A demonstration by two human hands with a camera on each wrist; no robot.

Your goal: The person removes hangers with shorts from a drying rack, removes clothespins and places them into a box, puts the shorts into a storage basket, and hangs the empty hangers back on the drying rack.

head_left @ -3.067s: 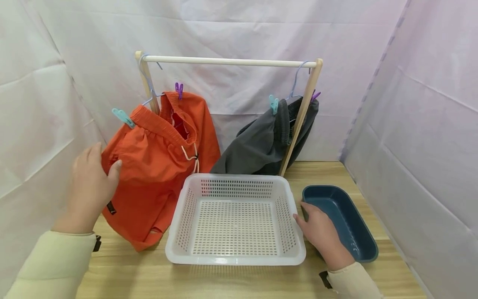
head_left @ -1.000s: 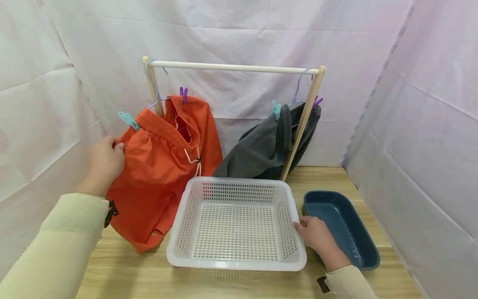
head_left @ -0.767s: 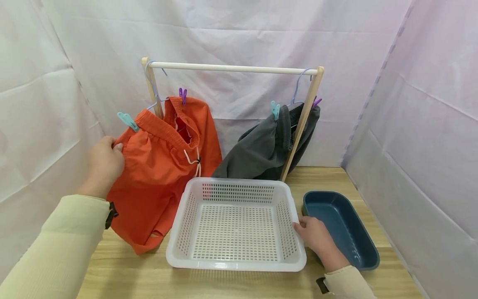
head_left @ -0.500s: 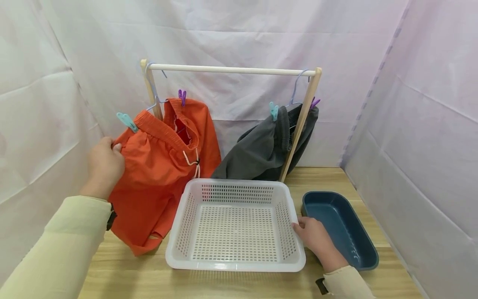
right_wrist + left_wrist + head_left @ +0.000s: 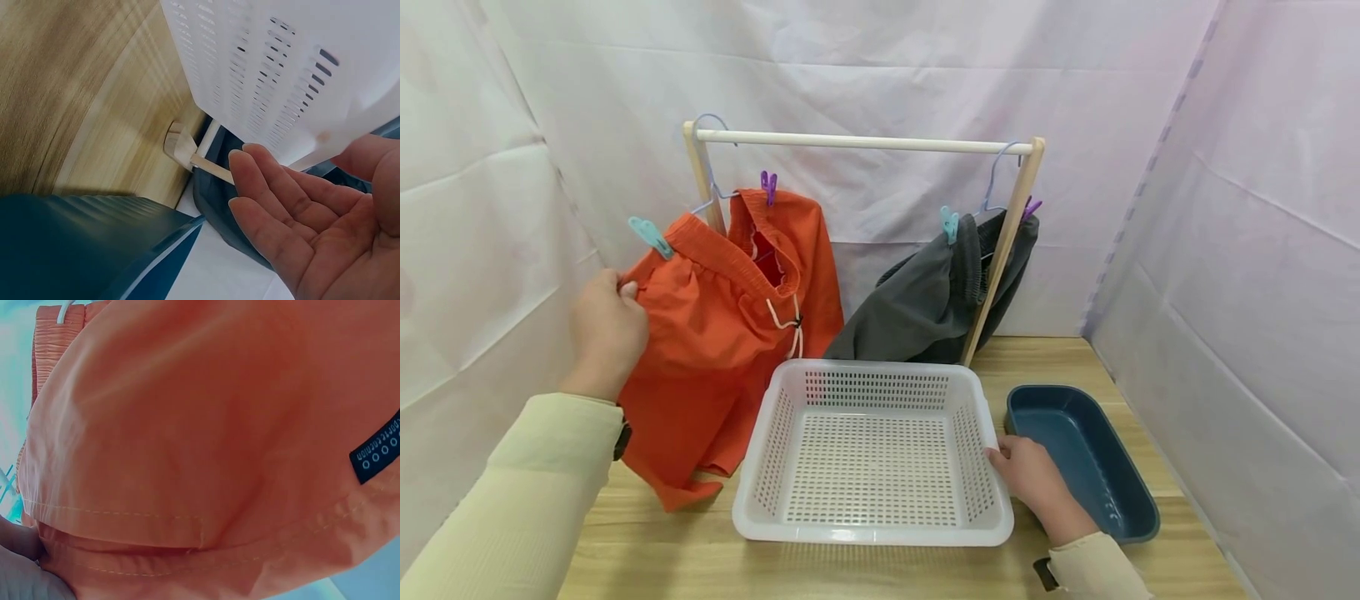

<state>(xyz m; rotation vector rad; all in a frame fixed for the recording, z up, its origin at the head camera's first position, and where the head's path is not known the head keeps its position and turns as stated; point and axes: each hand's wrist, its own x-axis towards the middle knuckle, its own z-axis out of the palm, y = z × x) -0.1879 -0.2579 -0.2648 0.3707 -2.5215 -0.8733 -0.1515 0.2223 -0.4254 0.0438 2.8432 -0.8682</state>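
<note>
My left hand (image 5: pixel 606 325) pinches the side of the orange shorts (image 5: pixel 700 333) just below the waistband. In the left wrist view, the thumb and a finger press the cloth beside the stitched pocket edge. These shorts hang from a light-blue hanger (image 5: pixel 713 179), held by a teal clothespin (image 5: pixel 651 237) and a purple clothespin (image 5: pixel 768 187). At the right rim of the white perforated basket (image 5: pixel 872 534), my right hand (image 5: pixel 1033 475) holds on with the thumb over the rim. Its other fingers (image 5: pixel 275 240) stay outside the wall, slightly bent in the right wrist view.
A wooden rack with a white rod (image 5: pixel 865 142) stands behind the basket. Grey shorts (image 5: pixel 917 308) hang at its right end with teal and purple clothespins. A dark blue tray (image 5: pixel 1120 467) sits right of the basket. White cloth walls (image 5: pixel 1225 292) surround the wooden table.
My left hand has closed on the orange shorts and lifted them slightly. Their hanger's hook now rises above the rod. My right hand has settled onto the basket rim.
</note>
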